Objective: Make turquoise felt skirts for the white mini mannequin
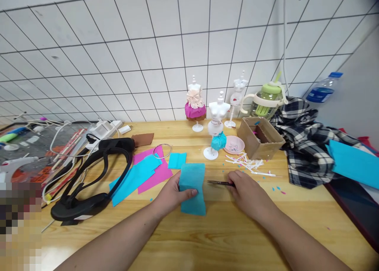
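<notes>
A black headset (94,203) lies at left, then a blue sheet (133,180) partly over a pink sheet (160,174). Near the middle, over the table (189,243), the left hand (170,196) pinches blue paper (192,178) between thumb and fingers. Scissors (219,182) point at its right edge, their handles gripped by the right hand (245,190). Farther right, beyond, stands a cardboard box (251,141).

Green-lidded jug (265,101) beside plaid cloth (308,156) — black headgear (116,145) near power strip (102,130).
</notes>
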A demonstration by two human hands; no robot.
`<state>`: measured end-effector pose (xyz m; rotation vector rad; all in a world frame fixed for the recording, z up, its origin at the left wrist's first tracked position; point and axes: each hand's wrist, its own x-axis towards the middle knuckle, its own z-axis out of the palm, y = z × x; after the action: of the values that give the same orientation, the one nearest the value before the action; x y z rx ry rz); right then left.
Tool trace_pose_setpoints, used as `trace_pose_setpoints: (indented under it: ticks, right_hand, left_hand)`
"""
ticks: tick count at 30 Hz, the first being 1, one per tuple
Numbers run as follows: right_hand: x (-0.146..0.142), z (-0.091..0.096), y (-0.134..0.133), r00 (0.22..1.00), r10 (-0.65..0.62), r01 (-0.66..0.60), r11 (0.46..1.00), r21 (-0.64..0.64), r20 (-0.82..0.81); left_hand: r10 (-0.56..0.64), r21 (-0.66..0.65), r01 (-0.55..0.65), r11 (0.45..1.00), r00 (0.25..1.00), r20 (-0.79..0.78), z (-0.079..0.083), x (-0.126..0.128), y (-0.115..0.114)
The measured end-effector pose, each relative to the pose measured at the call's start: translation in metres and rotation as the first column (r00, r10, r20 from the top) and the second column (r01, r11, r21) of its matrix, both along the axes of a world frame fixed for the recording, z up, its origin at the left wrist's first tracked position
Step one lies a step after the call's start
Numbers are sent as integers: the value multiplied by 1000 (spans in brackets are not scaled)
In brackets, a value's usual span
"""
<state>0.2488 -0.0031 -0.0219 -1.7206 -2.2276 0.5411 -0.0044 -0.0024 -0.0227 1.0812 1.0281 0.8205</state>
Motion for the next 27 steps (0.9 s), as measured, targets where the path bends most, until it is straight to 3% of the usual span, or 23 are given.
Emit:
trace_pose_setpoints:
  ticks: [3,5,7,10,11,13,15,17,22,27]
  right_hand:
    - [6,4,-1,987,-116,99,983,-152,-109]
    - [9,6,-1,937,-157,79,965,-250,-312]
    - [9,7,0,783,-219,-9,932,-362,-583]
    - [6,7,2,442,-376,-143,867,-478,-814]
    - [5,7,2,369,-400,-181,854,-487,-839]
    - [3,6,1,315,-401,-267,832,-486,-860]
    - [1,5,-1,339,-367,-348,806,-478,-866]
    - [-1,5,-1,412,-298,-362,813,-455,-861]
    - [-1,13,-2,649,-120,-234,908,-347,-752]
    - [0,15,-8,768,-68,-224,903,-367,-637]
  left_hand:
    - [-15,19,16,1000,1000,-7,-1,1,1]
    - [-25,21,25,999,1000,-8,-2,3,2]
    - [-15,10,15,1000,1000,14,-3,5,3]
    - [7,-17,-6,1000,998,60,-4,5,6]
    - [4,-23,-3,1000,998,66,-4,5,6]
    - [-31,-40,34,999,997,68,-4,3,6]
    - [-91,-48,95,994,993,76,-4,1,5]
    - [-131,-45,134,990,988,80,-4,1,5]
    - [-41,-78,44,996,998,39,-2,6,4]
    - [-16,-51,19,999,999,48,-5,6,2]
